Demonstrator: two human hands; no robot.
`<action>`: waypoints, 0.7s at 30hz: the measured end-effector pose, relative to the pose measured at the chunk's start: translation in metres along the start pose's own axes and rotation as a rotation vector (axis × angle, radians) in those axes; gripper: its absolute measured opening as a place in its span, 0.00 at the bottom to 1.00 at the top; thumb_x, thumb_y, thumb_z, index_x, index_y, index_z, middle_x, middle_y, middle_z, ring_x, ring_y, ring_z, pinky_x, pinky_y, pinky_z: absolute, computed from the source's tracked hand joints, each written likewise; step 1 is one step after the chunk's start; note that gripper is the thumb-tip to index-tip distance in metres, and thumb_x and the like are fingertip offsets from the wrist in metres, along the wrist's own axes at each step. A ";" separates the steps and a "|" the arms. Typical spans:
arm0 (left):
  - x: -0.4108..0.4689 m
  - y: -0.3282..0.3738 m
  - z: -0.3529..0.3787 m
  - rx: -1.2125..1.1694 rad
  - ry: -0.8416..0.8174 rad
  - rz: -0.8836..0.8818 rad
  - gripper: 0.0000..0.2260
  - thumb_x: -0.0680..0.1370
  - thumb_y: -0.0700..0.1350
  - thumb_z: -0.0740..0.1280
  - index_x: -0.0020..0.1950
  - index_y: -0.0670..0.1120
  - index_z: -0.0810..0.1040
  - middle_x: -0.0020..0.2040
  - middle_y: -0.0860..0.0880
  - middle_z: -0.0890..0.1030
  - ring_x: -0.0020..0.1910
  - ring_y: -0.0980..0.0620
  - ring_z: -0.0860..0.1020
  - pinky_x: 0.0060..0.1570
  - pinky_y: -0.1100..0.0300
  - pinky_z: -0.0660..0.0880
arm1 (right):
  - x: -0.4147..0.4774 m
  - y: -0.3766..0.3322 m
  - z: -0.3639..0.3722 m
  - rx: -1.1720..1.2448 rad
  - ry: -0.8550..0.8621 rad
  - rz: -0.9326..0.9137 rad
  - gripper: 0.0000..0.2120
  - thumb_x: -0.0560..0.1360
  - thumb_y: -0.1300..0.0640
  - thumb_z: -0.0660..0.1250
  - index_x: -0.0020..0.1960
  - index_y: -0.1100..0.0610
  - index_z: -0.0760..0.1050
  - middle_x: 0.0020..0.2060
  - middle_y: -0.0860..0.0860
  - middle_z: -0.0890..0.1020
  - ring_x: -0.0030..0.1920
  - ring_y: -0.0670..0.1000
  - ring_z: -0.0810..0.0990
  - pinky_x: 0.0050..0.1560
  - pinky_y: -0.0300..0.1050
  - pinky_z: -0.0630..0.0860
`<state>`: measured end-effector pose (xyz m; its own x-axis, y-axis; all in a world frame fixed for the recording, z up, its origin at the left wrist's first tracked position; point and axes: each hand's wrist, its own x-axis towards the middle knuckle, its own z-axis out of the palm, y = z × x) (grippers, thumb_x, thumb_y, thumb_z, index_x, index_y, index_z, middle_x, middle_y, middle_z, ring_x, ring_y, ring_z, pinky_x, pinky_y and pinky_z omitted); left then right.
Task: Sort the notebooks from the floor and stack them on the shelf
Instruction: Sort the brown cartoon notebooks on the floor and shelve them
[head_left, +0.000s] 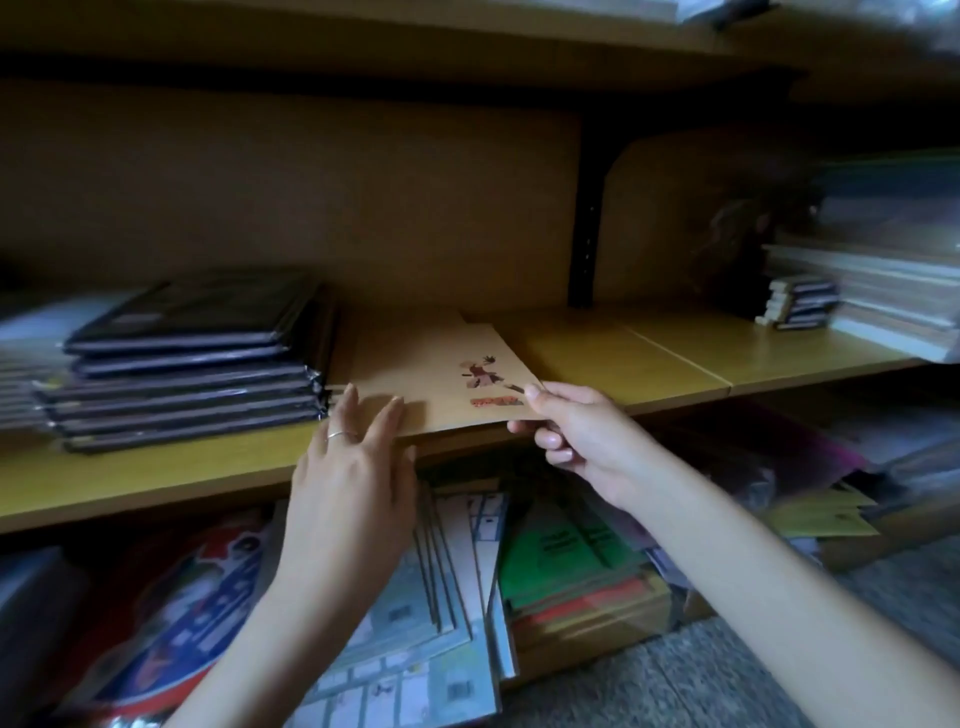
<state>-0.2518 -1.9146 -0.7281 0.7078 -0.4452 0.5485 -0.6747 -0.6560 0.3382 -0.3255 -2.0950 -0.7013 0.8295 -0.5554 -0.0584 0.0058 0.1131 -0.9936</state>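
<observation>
Lying half on the mid-frame shelf (675, 358) beside the dark stack (192, 364), the brown notebook (431, 374) is corner-pinched by the right grip (576, 441), left grip (353, 467) flat against it; lower piles (566, 566) seemingly await sorting.

shelf (675, 364): brown notebook (436, 374) lies flat, near edge overhanging; left hand (353, 467): straight fingers rest on its near-left corner; right hand (576, 436): pinches its near-right corner | dark stack (192, 364) just left; more notebooks (467, 597) below

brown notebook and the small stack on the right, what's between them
Bare shelf, crossed by one seam, lies between notebook and small stack; head view shows it.
</observation>
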 end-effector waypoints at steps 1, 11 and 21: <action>0.001 -0.003 0.002 0.008 0.016 0.002 0.20 0.78 0.45 0.62 0.70 0.46 0.70 0.72 0.36 0.65 0.70 0.36 0.65 0.66 0.41 0.65 | 0.003 -0.001 0.004 -0.008 0.008 0.005 0.19 0.78 0.56 0.62 0.68 0.58 0.68 0.35 0.52 0.82 0.23 0.42 0.66 0.21 0.31 0.62; 0.016 -0.003 0.021 0.121 0.043 0.328 0.21 0.76 0.56 0.55 0.62 0.47 0.76 0.68 0.46 0.73 0.72 0.48 0.65 0.72 0.49 0.58 | 0.026 -0.007 0.016 -0.175 0.132 -0.110 0.23 0.78 0.62 0.62 0.72 0.55 0.62 0.47 0.51 0.83 0.30 0.44 0.71 0.23 0.31 0.65; 0.041 -0.011 0.034 0.288 -0.082 0.158 0.37 0.73 0.67 0.35 0.76 0.51 0.55 0.76 0.49 0.58 0.76 0.50 0.56 0.71 0.50 0.55 | 0.051 -0.001 0.019 -0.552 0.280 -0.314 0.15 0.78 0.61 0.62 0.63 0.49 0.73 0.54 0.47 0.78 0.49 0.45 0.77 0.43 0.36 0.75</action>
<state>-0.2085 -1.9462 -0.7357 0.6216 -0.5951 0.5093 -0.6990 -0.7149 0.0178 -0.2721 -2.1078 -0.7011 0.6596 -0.6929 0.2912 -0.1245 -0.4827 -0.8669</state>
